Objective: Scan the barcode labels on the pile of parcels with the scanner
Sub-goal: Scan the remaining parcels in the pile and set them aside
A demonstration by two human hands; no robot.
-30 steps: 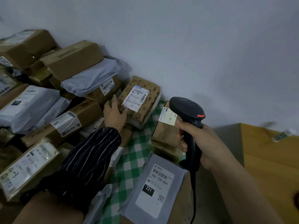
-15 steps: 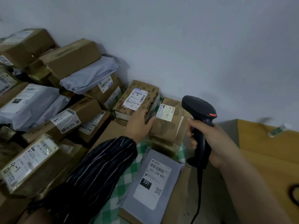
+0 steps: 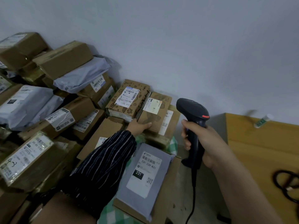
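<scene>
My right hand (image 3: 205, 141) grips the handle of a black scanner (image 3: 192, 113) with a red trigger, its head turned toward the parcels and its cable hanging down. My left hand (image 3: 140, 126), in a dark striped sleeve, rests with straight fingers on the near edge of a plain brown box (image 3: 155, 115) that bears a white label (image 3: 151, 105). Just left of it sits a brown box printed with cartoons (image 3: 129, 98), its barcode label facing up. A grey mailer bag (image 3: 145, 173) marked 231 lies closer to me on a flat carton.
A tall pile of brown cartons (image 3: 64, 59) and grey mailer bags (image 3: 25, 104) fills the left side against the white wall (image 3: 194, 46). A green checked cloth (image 3: 173, 143) shows under the parcels. On the right stands a yellow wooden table (image 3: 262, 151) with a small bottle (image 3: 263, 121) and black cable loops (image 3: 288, 181).
My left hand moved right from the cartoon box, which went down flat beside the plain box, and now touches the plain box. The scanner shifted right and slightly down.
</scene>
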